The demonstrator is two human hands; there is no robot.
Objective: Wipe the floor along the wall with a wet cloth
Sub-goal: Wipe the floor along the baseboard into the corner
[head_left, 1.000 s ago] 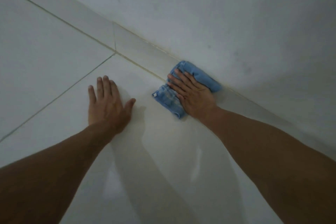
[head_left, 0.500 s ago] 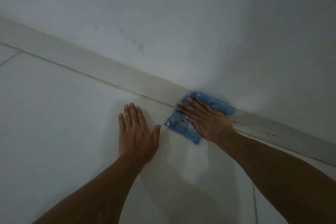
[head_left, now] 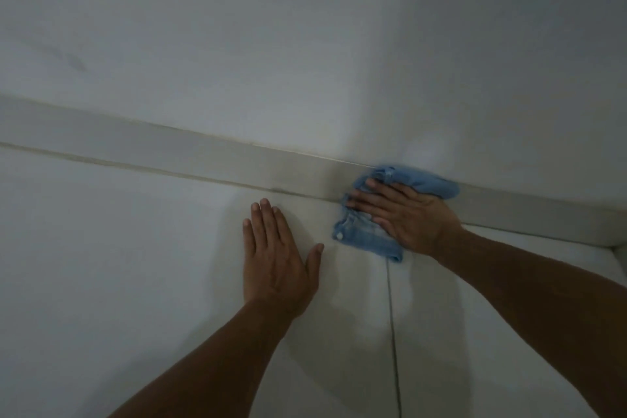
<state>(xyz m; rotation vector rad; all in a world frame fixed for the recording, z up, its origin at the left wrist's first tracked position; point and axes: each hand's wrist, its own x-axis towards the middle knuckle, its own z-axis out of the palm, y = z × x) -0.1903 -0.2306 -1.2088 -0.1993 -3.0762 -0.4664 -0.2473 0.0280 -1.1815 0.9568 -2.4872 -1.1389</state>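
Observation:
A folded blue cloth (head_left: 368, 237) lies on the white tiled floor (head_left: 135, 265), pushed up against the pale skirting strip (head_left: 203, 153) at the foot of the wall (head_left: 305, 44). My right hand (head_left: 407, 217) presses flat on the cloth, fingers spread and pointing left; the cloth's far edge bunches up over the skirting. My left hand (head_left: 276, 261) rests palm down on the bare floor, just left of the cloth and not touching it.
A dark grout line (head_left: 393, 332) runs from under the cloth toward me. At the far right edge a floor corner (head_left: 615, 248) shows where the skirting ends. Faint smudges (head_left: 73, 59) mark the wall at the left.
Both hands and the cloth have shifted right along the skirting. The grout line and the right corner have come into sight.

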